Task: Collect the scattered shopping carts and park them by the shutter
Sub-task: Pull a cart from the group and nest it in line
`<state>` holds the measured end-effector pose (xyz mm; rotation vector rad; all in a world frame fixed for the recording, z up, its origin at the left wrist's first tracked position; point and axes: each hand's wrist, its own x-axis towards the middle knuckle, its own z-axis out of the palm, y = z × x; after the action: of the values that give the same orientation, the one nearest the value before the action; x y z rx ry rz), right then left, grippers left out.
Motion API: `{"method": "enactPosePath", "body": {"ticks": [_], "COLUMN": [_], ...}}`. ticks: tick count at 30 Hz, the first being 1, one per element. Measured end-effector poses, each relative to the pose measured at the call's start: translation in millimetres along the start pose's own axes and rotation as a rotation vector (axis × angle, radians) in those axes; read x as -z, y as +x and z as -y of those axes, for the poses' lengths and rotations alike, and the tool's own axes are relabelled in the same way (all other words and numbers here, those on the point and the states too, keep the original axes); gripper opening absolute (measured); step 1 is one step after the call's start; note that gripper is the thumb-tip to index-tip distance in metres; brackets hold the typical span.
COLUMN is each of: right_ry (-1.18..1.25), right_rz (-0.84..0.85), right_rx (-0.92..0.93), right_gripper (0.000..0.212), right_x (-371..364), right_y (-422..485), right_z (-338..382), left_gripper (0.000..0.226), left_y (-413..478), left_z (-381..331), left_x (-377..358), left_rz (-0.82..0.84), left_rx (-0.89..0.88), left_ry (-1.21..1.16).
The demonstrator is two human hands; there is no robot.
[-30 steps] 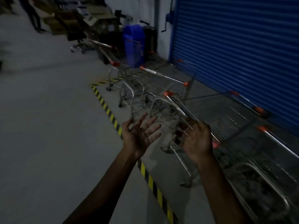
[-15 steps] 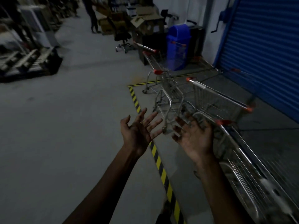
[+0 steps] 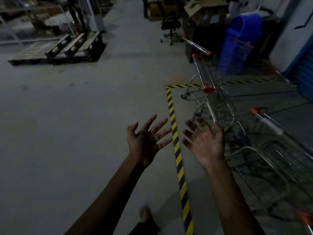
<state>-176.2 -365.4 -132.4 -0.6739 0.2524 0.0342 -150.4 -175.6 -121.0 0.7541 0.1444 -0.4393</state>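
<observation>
Both my hands are raised palm-up in front of me with fingers spread and nothing in them: my left hand (image 3: 147, 139) over the bare floor, my right hand (image 3: 205, 143) just right of the yellow-black floor tape (image 3: 176, 143). Several metal shopping carts with orange handle ends stand inside the taped zone at the right: a near cart (image 3: 271, 150) beside my right hand, a middle cart (image 3: 218, 102), and a far cart (image 3: 203, 55). A strip of the blue shutter (image 3: 306, 72) shows at the right edge.
A blue bin (image 3: 240, 41) stands behind the far cart. An office chair (image 3: 170, 26) and cardboard boxes (image 3: 203, 12) sit at the back. Wooden pallets (image 3: 67, 48) lie at the far left. A person's legs (image 3: 76, 14) stand far off. My foot (image 3: 145, 216) shows below.
My right hand has let go of the cart handle and opened palm-up. My view has swung left, away from the shutter, so the pallets and open floor came into sight.
</observation>
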Motion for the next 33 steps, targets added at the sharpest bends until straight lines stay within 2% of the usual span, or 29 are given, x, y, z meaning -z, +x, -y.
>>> {"method": "enactPosePath", "body": {"ticks": [7, 11, 14, 16, 21, 24, 28, 30, 33], "right_ry": [-0.346, -0.455, -0.514, -0.589, -0.857, -1.140, -1.348, -1.411, -1.487], "right_rz": [-0.033, -0.020, -0.022, -0.060, -0.189, -0.182, -0.238, -0.261, -0.332], "right_rx": [0.059, 0.078, 0.118, 0.144, 0.208, 0.366, 0.431, 0.448, 0.407], "right_gripper": [0.051, 0.055, 0.055, 0.062, 0.069, 0.061, 0.047, 0.038, 0.041], "right_x": [-36.0, -65.1, -82.5, -92.3, -105.0, -98.4, -87.0, -85.1, -86.9], "right_y": [125.4, 202.0, 262.1, 301.1, 383.6, 436.1, 524.0, 574.4, 642.4], "right_z": [7.5, 18.4, 25.0, 25.3, 18.5, 23.2, 40.6, 54.7, 81.3], "left_gripper": [0.065, 0.062, 0.066, 0.081, 0.081, 0.104, 0.074, 0.070, 0.076], "left_y": [125.4, 191.4, 243.5, 280.3, 370.0, 428.2, 526.2, 572.8, 634.1], "left_z": [-57.2, -107.5, -141.8, -163.5, -197.8, -208.5, -229.9, -245.0, -264.5], "left_x": [24.2, 27.8, 34.9, 38.4, 40.3, 35.8, 29.9, 22.7, 4.1], "left_rz": [-0.018, -0.014, -0.030, -0.032, -0.030, 0.052, 0.121, 0.140, 0.167], "left_rx": [-0.063, -0.089, -0.184, -0.238, -0.208, -0.317, -0.495, -0.536, -0.546], "left_ry": [0.041, 0.110, 0.406, 0.646, 0.653, 0.931, 1.369, 1.539, 1.786]}}
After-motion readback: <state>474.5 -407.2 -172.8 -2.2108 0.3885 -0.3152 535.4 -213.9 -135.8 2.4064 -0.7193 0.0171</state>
